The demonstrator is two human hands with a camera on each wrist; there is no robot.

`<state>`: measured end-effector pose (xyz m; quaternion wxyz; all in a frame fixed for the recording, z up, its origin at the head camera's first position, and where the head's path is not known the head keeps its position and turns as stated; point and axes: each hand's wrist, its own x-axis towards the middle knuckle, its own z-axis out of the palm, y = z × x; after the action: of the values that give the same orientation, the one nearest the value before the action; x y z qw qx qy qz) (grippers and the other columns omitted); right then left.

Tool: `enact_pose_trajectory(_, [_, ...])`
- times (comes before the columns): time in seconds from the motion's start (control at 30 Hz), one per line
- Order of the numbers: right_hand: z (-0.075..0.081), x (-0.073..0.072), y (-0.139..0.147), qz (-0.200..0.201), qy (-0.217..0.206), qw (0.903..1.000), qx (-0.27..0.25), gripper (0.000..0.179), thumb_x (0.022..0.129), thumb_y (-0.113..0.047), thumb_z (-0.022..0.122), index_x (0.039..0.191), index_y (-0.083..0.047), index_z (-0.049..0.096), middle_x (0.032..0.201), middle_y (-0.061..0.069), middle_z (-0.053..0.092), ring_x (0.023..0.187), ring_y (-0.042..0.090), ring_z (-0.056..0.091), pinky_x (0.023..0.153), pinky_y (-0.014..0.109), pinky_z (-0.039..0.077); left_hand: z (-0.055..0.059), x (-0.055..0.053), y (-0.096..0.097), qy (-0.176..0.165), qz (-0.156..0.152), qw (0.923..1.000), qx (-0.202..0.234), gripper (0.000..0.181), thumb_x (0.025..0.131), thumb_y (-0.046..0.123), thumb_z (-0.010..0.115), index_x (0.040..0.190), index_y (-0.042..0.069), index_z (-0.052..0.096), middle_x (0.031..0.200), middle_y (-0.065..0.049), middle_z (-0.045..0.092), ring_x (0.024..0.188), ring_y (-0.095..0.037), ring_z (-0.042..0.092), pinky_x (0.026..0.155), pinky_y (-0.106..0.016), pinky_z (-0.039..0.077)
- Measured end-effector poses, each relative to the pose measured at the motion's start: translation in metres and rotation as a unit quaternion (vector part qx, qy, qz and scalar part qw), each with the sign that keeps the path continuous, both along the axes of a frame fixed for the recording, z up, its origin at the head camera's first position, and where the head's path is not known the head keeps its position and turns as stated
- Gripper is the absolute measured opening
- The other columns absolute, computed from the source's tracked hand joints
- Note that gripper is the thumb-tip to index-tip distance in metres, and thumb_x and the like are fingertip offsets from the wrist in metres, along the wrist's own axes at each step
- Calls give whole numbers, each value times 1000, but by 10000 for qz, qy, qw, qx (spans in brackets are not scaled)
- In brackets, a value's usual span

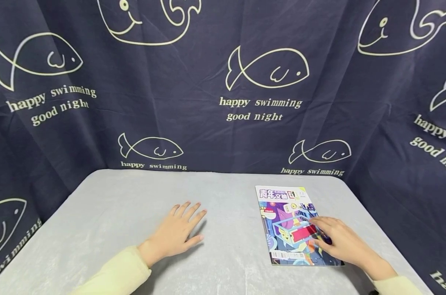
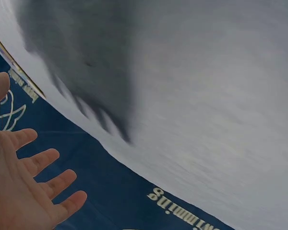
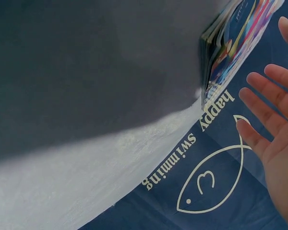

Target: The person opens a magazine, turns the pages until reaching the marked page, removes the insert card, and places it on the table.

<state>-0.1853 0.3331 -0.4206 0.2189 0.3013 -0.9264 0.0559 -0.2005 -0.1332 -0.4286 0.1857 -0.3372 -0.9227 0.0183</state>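
Note:
A colourful magazine (image 1: pixel 287 221) lies flat on the right half of the table, its cover up, with large Chinese characters along the top. My right hand (image 1: pixel 342 241) is over its right edge, covering part of the cover. In the right wrist view the right hand (image 3: pixel 278 124) has its fingers spread and holds nothing, with the magazine's spine corner (image 3: pixel 221 57) past it. Left of the magazine, my left hand (image 1: pixel 175 233) hovers palm down, casting a shadow on the cloth. The left wrist view shows the left hand (image 2: pixel 29 182) with fingers apart and nothing in them.
A pale grey cloth covers the table (image 1: pixel 134 196). Behind it and at both sides hangs a dark blue curtain (image 1: pixel 204 90) with white fish drawings and lettering. Pale yellow sleeves (image 1: pixel 116 272) reach to both wrists.

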Motion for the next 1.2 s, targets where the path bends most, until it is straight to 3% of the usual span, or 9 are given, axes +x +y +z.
enact_pose_trajectory(0.3, [-1, 3, -1, -33, 3, 10000, 13, 52, 63, -42, 79, 102, -10, 66, 98, 4, 66, 91, 23, 61, 79, 43, 44, 1, 1, 28, -298, -198, 9990, -272, 65, 88, 58, 42, 140, 21, 35, 142, -7, 40, 127, -33, 38, 100, -51, 32])
enact_pose_trajectory(0.5, [-3, 4, 1, 4, 15, 10000, 64, 49, 61, -43, 80, 100, -14, 67, 96, -5, 66, 89, 16, 62, 80, 32, 41, -1, 1, 45, -390, -341, 9977, -429, 63, 89, 58, 38, 141, 22, 34, 142, -5, 40, 127, -30, 40, 100, -49, 33])
enact_pose_trajectory(0.83, [-5, 8, 4, 250, -61, 9996, -85, 54, 58, -43, 81, 103, -16, 67, 99, -7, 64, 90, 15, 60, 88, 14, 27, -3, 2, 69, -71, -747, 9962, -450, 60, 89, 56, 40, 136, 20, 41, 135, -4, 47, 121, -27, 45, 95, -45, 38])
enact_pose_trajectory(0.93, [-5, 9, 4, 308, -58, 9995, -97, 56, 58, -46, 81, 102, -15, 67, 99, -5, 65, 90, 17, 60, 90, 13, 23, -2, 1, 74, 27, -846, 9952, -483, 58, 89, 56, 41, 135, 20, 42, 133, -4, 48, 119, -26, 47, 94, -44, 39])
enact_pose_trajectory(1.2, [-5, 10, 5, 396, -74, 9992, -2, 58, 56, -49, 81, 103, -18, 67, 101, -7, 64, 90, 17, 60, 89, 12, 24, 2, 0, 93, 267, -1040, 9926, -571, 58, 87, 57, 42, 132, 21, 44, 130, -2, 51, 116, -24, 49, 91, -41, 41])
